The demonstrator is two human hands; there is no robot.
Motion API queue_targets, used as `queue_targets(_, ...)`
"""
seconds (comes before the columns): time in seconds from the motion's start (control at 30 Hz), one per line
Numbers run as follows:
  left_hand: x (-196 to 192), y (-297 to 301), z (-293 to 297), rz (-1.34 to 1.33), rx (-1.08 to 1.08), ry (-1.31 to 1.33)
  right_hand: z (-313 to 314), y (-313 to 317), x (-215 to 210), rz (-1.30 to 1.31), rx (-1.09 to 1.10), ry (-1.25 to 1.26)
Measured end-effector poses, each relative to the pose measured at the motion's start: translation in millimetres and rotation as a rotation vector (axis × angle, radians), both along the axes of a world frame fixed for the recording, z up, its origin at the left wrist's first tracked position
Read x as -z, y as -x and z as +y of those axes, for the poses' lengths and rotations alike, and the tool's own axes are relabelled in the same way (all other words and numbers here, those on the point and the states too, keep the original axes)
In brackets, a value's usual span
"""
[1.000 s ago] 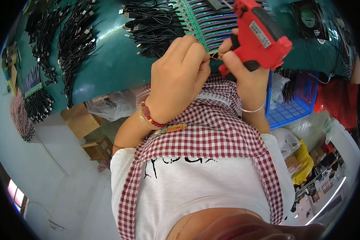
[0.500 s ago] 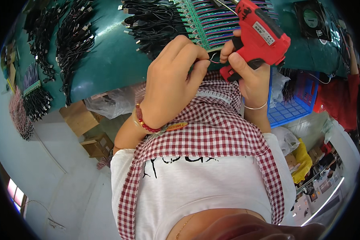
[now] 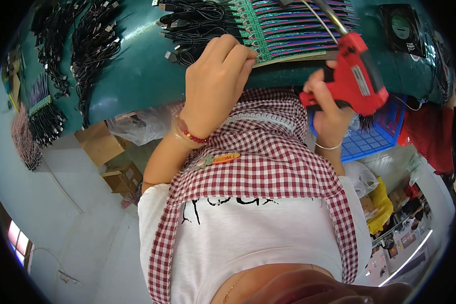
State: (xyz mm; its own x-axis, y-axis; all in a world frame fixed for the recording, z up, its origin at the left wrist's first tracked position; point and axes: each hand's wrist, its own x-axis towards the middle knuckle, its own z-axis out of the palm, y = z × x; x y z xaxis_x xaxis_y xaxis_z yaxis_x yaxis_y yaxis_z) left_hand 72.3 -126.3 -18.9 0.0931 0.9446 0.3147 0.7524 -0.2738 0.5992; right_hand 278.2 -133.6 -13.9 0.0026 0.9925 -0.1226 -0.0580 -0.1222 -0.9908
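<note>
My right hand (image 3: 330,109) is wrapped round the handle of a red and black soldering gun (image 3: 358,78). Its metal barrel (image 3: 333,17) points up and away, with a thin pale wire alongside. At the near left corner of a green circuit board panel (image 3: 249,31), my left hand (image 3: 214,83) has its fingers drawn together; whatever they pinch is hidden. Rows of dark, coloured-edged wires (image 3: 299,33) run rightward from the panel. Black USB cables (image 3: 200,25) fan out on its left side, close to my left fingers.
More black cable bundles (image 3: 93,43) lie on the green table (image 3: 137,71) to the left. A round-centred black device (image 3: 401,29) sits at the far right. Below the table edge are a blue plastic basket (image 3: 370,144), cardboard boxes (image 3: 99,144) and clear plastic bags (image 3: 144,126).
The soldering gun and my right hand have moved right and slightly nearer, away from my left hand. My left hand has shifted slightly left and up; the thin wires seen between the hands no longer show.
</note>
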Motion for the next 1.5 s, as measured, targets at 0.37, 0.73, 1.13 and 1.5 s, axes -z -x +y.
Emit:
queue_targets(0.37, 1.2, -0.3, 9.9, 0.099, 0.056, 0.032, -65.9, -77.1, 24.2, -0.060, -0.196, -0.030)
queue_targets(0.73, -6.7, -1.1, 12.9, 0.201, 0.117, 0.088, -77.6, -88.9, 44.2, -0.308, -0.308, -0.061)
queue_targets(1.13, -19.9, -4.0, 18.3, 0.350, 0.193, 0.130, -81.7, -86.6, 42.8, -0.248, -0.218, -0.027)
queue_targets(1.5, -19.4, -0.8, 20.4, 0.337, 0.192, 0.137, -78.2, -83.8, 41.3, -0.280, -0.225, -0.034)
